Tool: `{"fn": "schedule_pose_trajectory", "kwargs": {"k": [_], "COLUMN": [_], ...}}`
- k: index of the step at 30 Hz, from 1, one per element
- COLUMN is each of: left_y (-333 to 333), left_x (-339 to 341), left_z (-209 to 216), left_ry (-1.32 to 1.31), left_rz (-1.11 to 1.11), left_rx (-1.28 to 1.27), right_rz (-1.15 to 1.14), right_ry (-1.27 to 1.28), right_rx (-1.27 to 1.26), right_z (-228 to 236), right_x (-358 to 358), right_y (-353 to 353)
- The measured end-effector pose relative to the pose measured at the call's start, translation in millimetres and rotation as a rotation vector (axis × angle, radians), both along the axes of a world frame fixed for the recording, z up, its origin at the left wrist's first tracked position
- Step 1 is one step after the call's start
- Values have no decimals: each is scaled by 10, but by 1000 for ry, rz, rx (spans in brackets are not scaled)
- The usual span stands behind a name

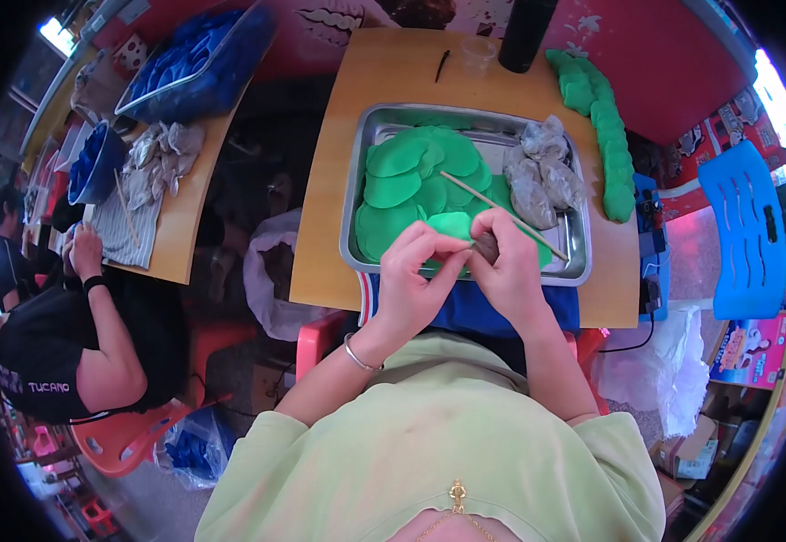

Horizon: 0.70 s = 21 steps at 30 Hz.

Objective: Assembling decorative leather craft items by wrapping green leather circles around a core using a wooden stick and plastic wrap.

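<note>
Both hands meet in front of a metal tray point(350, 217) on the table. My left hand point(418, 271) is closed in a pinch at the edge of a bright green thin piece point(450, 224). My right hand point(512, 271) has its fingers curled round a small grey-brown lump point(486, 246), its fingertips touching those of the left. Many flat, round green pieces point(393, 188) overlap in the tray's left part. A thin wooden stick point(492, 203) lies slantwise over them. Crumpled grey-brown bundles point(547, 172) sit at the tray's right end.
Joined green pieces point(610, 135) line the table's right edge. At the back stand a dark bottle point(527, 36), a clear cup point(478, 54) and a black pen point(443, 66). A co-worker point(86, 334) sits at another table on the left. A blue chair point(743, 230) is at right.
</note>
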<state>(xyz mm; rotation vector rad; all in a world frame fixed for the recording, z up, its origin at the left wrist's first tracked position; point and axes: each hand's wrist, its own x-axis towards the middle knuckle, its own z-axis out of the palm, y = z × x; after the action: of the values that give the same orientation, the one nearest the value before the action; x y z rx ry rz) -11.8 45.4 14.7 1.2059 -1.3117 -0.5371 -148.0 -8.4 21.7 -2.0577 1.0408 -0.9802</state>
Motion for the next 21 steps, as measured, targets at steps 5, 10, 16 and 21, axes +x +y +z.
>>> {"fn": "schedule_pose_trajectory", "kwargs": {"k": [5,10,16,21], "left_y": [13,-65,-40,-37], "left_x": [-21,-2,128,95], "left_z": [22,-24,-107,-107], "left_ry": [-106,-5,951,917], "left_rz": [36,9,-423,-431], "left_rx": [-51,-105,329,317], "right_rz": [52,10,138,220], "right_ry": [-71,-152,-200,-133], "right_rx": [90,-12,187,43], "right_z": [-31,45,217,326], "right_x": [-50,-75,-115,-162], "right_y": [-15,-9,33,51]}}
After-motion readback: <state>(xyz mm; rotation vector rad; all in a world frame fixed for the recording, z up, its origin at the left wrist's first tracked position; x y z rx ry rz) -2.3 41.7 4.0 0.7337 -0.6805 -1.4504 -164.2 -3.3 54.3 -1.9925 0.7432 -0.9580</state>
